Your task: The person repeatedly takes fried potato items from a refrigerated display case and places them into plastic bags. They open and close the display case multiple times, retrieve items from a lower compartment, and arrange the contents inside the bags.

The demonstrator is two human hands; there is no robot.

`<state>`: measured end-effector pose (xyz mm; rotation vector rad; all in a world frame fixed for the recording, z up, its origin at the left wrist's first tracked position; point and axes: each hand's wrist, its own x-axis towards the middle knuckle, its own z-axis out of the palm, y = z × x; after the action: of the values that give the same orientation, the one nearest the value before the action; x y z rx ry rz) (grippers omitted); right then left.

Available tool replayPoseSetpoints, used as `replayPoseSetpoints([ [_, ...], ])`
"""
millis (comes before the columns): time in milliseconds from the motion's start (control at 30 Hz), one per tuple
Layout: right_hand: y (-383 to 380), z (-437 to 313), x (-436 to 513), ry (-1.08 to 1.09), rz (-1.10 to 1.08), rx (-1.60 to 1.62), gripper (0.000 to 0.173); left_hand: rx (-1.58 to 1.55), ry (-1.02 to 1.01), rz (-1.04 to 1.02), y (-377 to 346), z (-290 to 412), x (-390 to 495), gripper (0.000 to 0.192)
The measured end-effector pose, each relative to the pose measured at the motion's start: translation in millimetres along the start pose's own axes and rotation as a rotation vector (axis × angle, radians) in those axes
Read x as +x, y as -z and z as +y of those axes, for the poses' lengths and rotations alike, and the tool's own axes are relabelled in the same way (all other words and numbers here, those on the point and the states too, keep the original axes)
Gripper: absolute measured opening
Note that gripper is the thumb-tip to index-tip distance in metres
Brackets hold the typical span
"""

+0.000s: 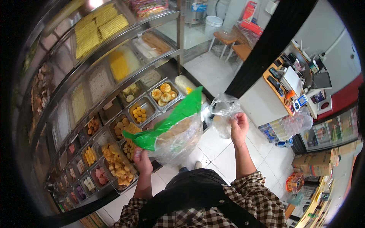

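Observation:
My left hand point(142, 162) grips the lower left edge of a large clear plastic bag with a green top point(178, 131); something brownish shows through its film. To its right, my right hand point(239, 128) pinches a crumpled clear plastic bag point(223, 114) between thumb and fingers. The large bag hangs over the front edge of a food display, partly covering its metal pans. Near it are a pan of round egg-like pieces point(164, 95), a pan of small yellow balls point(139, 114) and a pan of golden fried pieces point(118, 166).
Metal shelves with noodle blocks point(99, 28) rise at the left. A black post point(268, 48) stands ahead to the right. Beyond it are a cluttered counter point(271, 88), packed bottles point(285, 125) and cardboard boxes point(313, 164). Tiled floor point(221, 145) lies below my hands.

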<state>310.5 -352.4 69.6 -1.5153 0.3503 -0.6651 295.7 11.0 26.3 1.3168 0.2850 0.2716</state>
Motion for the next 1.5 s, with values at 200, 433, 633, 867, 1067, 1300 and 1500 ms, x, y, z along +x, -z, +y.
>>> replayPoseSetpoints([
  [200,42.8,14.5,-31.5,-0.264,0.002,0.132,0.021,-0.159,0.063,-0.035,-2.6,9.4,11.0,0.013],
  [433,108.5,27.4,-60.7,-0.387,0.043,0.176,0.019,-0.298,-0.26,0.078,-46.7,43.2,19.5,0.019],
  [633,188.3,28.8,-91.5,-0.397,0.139,0.149,0.016,0.18,-0.694,0.096,-67.3,113.7,38.9,0.026],
  [867,231.9,14.6,-119.5,-0.457,0.048,0.09,0.026,-0.11,-0.614,-0.36,-88.8,151.1,38.9,0.021],
  [1067,139.7,55.0,-71.1,-0.332,-0.11,0.008,0.027,-0.039,-0.608,-0.341,-48.1,139.4,5.8,0.017],
  [1300,-24.3,132.6,17.3,0.119,-0.127,-0.614,0.021,-0.121,-0.506,-0.466,-13.9,118.7,-43.4,0.012],
  [1500,-68.2,121.1,45.2,-0.077,-0.357,-1.176,0.06,0.081,-0.605,-0.714,-13.3,132.3,-45.2,0.019],
])
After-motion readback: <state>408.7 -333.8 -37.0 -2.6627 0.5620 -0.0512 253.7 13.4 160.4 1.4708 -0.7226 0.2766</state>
